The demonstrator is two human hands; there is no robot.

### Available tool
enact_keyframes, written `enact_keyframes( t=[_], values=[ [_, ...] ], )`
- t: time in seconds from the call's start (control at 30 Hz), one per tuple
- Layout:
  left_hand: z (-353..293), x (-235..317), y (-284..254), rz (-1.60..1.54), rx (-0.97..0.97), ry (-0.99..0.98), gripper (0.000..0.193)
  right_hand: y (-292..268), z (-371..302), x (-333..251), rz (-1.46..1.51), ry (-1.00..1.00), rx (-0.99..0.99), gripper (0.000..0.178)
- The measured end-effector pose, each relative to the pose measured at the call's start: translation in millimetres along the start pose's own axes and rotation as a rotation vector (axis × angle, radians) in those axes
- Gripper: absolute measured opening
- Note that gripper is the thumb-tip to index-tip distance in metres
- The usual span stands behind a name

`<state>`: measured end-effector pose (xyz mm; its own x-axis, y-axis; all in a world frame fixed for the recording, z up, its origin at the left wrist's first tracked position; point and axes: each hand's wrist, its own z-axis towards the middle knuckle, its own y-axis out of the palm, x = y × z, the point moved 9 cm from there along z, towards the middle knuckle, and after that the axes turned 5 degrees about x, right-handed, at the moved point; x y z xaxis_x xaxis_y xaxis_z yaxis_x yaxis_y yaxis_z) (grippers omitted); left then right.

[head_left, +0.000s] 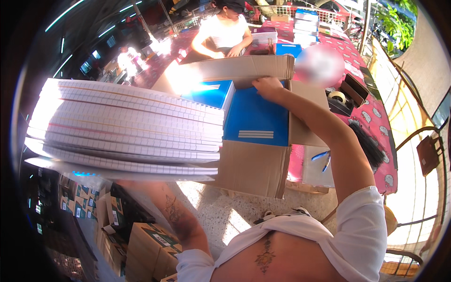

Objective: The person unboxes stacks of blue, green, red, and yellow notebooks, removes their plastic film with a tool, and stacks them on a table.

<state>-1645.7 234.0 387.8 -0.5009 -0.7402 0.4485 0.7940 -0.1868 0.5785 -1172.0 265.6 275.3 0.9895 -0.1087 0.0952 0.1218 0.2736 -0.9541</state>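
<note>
Notebooks point(127, 123) sit on our left hand point(136, 186), fingers hidden; our right hand point(269, 88) curls by blue books point(258, 115), but we can't tell its grip.

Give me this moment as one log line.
left hand: under notebook stack | right hand: at far corner of open carton | contents: blue notebooks

Wears white short-sleeved top point(300, 231), cut low and wide at neck. Shows fine ribbing on right sleeve point(361, 221); repeats same white on left sleeve point(193, 264). Bears dark, fine-lined left-forearm tattoo point(172, 209), plus flower-like chest tattoo point(264, 258), long, narrow, tapering toward ends.
</note>
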Motion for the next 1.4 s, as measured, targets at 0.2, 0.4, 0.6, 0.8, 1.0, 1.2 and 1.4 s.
enact_keyframes(
  t=[0.2,0.4,0.6,0.8,1.0,1.2,1.4],
  values=[
    [-17.3,39.2,20.5,0.209,-0.011,0.175,0.065,-123.2,-41.2,-69.0,1.087,-0.076,0.213,0.058],
    [-45.4,27.0,86.0,0.195,-0.038,0.162,0.063,-234.2,-117.8,27.7,1.262,-0.074,0.463,0.058],
    [-67.9,-12.9,163.2,-0.259,0.028,-0.271,0.063,-199.0,-177.0,149.3,1.338,0.12,0.384,0.068],
    [-128.3,-35.6,295.3,-0.247,-0.08,-0.448,0.06,-111.1,-179.4,358.9,0.716,0.299,0.486,0.063],
    [-181.5,-76.1,402.7,0.037,-0.238,-0.512,0.071,81.5,-271.5,532.8,0.25,0.882,-0.042,0.082],
    [-227.3,-126.3,493.4,0.026,-0.349,-0.525,0.067,140.8,-350.7,588.0,0.146,0.862,0.043,0.065],
    [-269.8,-209.8,550.9,-0.011,-0.377,-0.611,0.036,115.4,-401.9,581.8,0.174,0.76,0.335,0.042]
  ],
)
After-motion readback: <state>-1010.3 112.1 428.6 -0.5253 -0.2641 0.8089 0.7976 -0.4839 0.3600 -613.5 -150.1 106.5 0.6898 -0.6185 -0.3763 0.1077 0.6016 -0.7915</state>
